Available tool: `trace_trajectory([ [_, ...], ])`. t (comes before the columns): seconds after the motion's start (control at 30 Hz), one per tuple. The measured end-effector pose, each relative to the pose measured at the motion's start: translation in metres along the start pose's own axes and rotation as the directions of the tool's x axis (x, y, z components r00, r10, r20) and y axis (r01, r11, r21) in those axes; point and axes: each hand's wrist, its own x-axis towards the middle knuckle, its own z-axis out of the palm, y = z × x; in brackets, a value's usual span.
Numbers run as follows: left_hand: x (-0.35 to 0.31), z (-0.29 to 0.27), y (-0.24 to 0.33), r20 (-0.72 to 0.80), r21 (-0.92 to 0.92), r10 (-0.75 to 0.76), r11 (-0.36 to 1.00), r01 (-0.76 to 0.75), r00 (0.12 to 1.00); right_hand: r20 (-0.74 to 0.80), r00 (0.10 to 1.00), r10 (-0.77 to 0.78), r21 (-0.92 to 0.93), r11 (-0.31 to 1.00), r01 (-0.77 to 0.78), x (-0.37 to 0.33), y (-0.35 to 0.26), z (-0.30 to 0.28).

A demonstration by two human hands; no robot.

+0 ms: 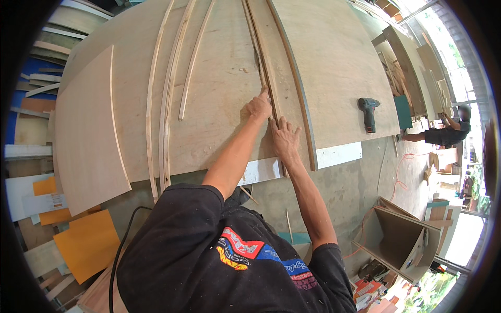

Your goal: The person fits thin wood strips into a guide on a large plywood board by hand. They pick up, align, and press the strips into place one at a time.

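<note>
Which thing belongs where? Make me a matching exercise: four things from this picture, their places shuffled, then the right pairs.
Things
1. Drill
2. Left hand
3. Right hand
4. Open box

Places
A. At the narrow wooden strips, closer to the near edge of the large board
B. At the lower right of the picture, off the large board
C. Lying on the large board, to the right of both hands
D. At the narrow wooden strips, farther from the near edge, index finger stretched out

Pairs: 1-C, 2-D, 3-A, 4-B
</note>
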Motion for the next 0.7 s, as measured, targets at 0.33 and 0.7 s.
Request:
trace_trajectory([
  [0.33, -0.009, -0.004, -0.002, 0.059, -0.001, 0.032, 0.999, -0.032, 0.998, -0.027, 1.0, -0.006, -0.079, 0.997, 0.004, 0.015, -0.004, 0.003],
  [0.7, -0.029, -0.015, 0.001, 0.084, 0.094, 0.101, 0.99, -0.109, 0.991, -0.046, 0.999, 0.02, -0.124, 0.992, -0.026, 0.034, -0.008, 0.003],
])
